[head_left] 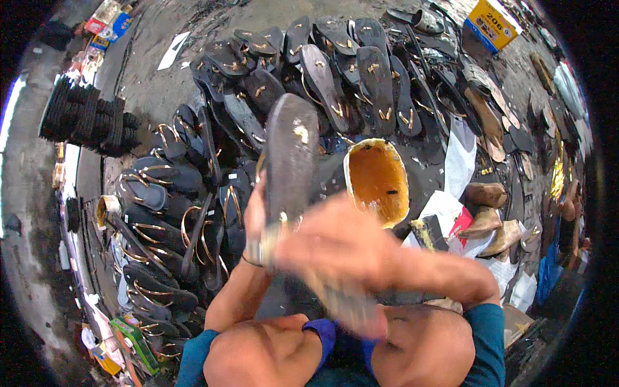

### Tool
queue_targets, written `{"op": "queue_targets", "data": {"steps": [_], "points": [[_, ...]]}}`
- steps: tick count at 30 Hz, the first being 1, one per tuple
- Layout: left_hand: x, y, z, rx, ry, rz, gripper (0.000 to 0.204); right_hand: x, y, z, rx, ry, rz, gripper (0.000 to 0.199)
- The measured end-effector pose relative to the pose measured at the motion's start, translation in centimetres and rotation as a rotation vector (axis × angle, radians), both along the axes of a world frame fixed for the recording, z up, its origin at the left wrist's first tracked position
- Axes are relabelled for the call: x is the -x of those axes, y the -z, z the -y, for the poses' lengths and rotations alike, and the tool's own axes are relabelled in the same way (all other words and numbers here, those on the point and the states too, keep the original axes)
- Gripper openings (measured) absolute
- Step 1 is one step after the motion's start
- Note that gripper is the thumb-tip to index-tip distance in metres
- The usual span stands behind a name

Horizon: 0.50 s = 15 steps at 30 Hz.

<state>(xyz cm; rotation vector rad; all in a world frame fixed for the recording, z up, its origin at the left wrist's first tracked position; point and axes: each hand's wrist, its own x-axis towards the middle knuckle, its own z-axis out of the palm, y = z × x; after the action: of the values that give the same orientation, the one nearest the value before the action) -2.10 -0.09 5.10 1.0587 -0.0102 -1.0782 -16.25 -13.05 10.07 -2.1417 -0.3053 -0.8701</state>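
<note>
My left hand (255,209) grips a dark sandal (293,155) by its edge and holds it up with the underside toward me. Pale yellowish patches show where the strap ends come through the sole. Closed round a brush (345,306), my right hand (342,242) is in front of the sandal's lower end. Motion blurs this hand and the brush, so whether its tip touches the sole cannot be told. Just beyond my right hand stands a pale-rimmed tub (349,169) with amber glue-like stuff inside.
Many dark sandals (322,84) lie in rows ahead, and gold-strapped ones (164,235) crowd the left. Stacked black soles (84,119) stand at far left. Wooden shoe lasts (487,222) and white paper (461,155) lie right. A yellow-blue box (493,26) is at far right.
</note>
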Motion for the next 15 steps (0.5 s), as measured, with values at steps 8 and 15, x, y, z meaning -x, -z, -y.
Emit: {"op": "queue_targets", "data": {"steps": [8, 15], "points": [[-8.1, -0.2, 8.3, 0.178, -0.081, -0.214, 0.049, 3.4, 4.2, -1.4, -0.199, -0.012, -0.395, 0.05], [-19.5, 9.1, 25.5, 0.22, 0.021, -0.112, 0.03, 6.1, 4.3, -0.3, -0.277, 0.451, -0.519, 0.024]]}}
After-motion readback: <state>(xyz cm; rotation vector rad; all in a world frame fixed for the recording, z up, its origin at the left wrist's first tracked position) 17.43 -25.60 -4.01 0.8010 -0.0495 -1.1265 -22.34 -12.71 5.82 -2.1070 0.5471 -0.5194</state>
